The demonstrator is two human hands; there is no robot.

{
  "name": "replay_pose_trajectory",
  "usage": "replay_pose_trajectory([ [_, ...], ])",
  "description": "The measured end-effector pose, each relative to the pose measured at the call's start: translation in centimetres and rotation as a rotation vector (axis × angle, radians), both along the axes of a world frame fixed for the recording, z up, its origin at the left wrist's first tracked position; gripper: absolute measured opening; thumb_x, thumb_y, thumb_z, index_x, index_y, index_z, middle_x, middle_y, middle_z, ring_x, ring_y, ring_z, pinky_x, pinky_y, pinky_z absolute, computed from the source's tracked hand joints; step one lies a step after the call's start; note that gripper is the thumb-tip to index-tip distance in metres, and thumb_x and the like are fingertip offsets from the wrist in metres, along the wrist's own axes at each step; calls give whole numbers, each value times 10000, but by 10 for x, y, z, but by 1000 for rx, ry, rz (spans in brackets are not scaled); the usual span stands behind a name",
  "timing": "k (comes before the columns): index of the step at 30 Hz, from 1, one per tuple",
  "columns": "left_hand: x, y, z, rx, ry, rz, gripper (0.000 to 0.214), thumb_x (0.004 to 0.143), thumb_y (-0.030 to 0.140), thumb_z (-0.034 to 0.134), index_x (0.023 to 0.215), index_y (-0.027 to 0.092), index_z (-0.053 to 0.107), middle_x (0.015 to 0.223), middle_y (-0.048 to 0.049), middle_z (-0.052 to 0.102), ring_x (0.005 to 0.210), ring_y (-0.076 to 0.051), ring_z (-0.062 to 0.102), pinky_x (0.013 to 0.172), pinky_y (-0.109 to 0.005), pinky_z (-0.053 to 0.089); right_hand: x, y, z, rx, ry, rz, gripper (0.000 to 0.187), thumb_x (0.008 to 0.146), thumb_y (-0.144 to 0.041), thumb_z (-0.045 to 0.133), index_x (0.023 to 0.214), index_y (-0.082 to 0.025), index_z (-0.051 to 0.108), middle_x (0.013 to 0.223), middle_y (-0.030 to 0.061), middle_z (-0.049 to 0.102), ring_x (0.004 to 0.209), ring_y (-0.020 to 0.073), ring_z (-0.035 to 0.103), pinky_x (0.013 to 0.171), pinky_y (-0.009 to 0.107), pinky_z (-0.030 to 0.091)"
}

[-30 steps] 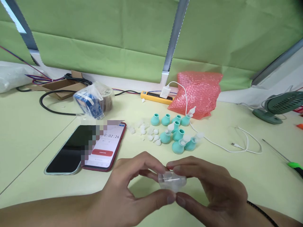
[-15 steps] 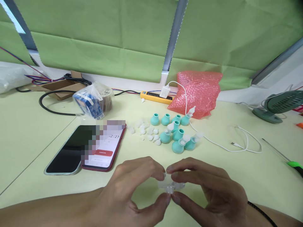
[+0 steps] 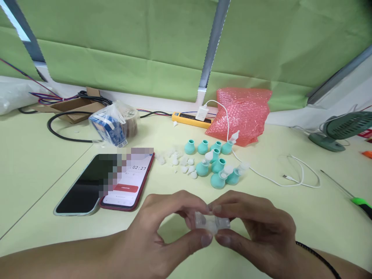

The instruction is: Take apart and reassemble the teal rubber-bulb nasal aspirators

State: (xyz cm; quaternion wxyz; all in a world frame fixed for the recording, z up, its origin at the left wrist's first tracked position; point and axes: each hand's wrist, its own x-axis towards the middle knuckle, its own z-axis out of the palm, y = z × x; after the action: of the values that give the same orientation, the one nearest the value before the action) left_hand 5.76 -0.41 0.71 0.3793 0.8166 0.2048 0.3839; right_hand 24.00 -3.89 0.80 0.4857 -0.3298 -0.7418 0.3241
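Your left hand (image 3: 157, 232) and right hand (image 3: 261, 226) come together in front of you, fingertips nearly meeting, both closed on one small clear part (image 3: 213, 223). You pinch it from each end, thumbs on the near side and fingers on the far side, and it lies about level, held above the table (image 3: 325, 226); your fingers hide some of its outline. A black band (image 3: 318, 259) circles your right wrist. Just beyond your fingertips stand nine teal bulbs (image 3: 218, 181), grouped close, and four of them carry pale tops (image 3: 235, 136) in their necks, while the other five show open mouths. To the left of those bulbs, beyond your left hand, small white pieces (image 3: 190, 169) lie scattered. Nearer your left wrist, on its outer side, a dark phone (image 3: 83, 190) lies beside a red-edged phone (image 3: 128, 188) whose screen reads 02:27 at the end of a partly masked line. Past your right hand, a white cable (image 3: 270, 180) loops over the table, and further out to its right a screwdriver (image 3: 359, 203) points away from you. Farthest from your hands sit pink bubble wrap (image 3: 241, 116), a yellow power strip (image 3: 188, 119) and, at far right, a green fan (image 3: 348, 128).
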Motion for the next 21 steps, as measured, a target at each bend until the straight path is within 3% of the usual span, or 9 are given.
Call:
replay_pose_trajectory([
  [7,-4,0,-1,445,89,-99,182,770,95,488,944,150,489,686,-37,602,575,-126,557,535,-224,460,-1,-5,-3,-86,13,-106,242,697,-135,633,901,-260,602,578,-19,626,566,121,603,484,190,512],
  [10,-3,-4,1,322,70,-30,248,740,78,542,958,164,462,703,-1,616,607,-97,578,578,-158,473,-1,-7,1,-1,-92,-110,292,695,-130,631,955,-247,569,609,-22,640,536,104,601,484,161,512],
  [14,1,-8,5,111,78,96,234,703,88,581,878,198,471,689,53,611,586,-54,576,568,-91,465,-1,-5,7,163,-228,-27,357,689,-57,601,1020,-178,542,811,56,663,679,141,632,591,197,544],
  [21,0,-8,4,123,58,147,249,655,85,619,850,198,513,662,68,622,561,-36,581,584,-85,464,1,-5,3,333,-279,-144,279,693,-59,600,956,-153,591,876,87,646,732,158,638,646,214,559],
])
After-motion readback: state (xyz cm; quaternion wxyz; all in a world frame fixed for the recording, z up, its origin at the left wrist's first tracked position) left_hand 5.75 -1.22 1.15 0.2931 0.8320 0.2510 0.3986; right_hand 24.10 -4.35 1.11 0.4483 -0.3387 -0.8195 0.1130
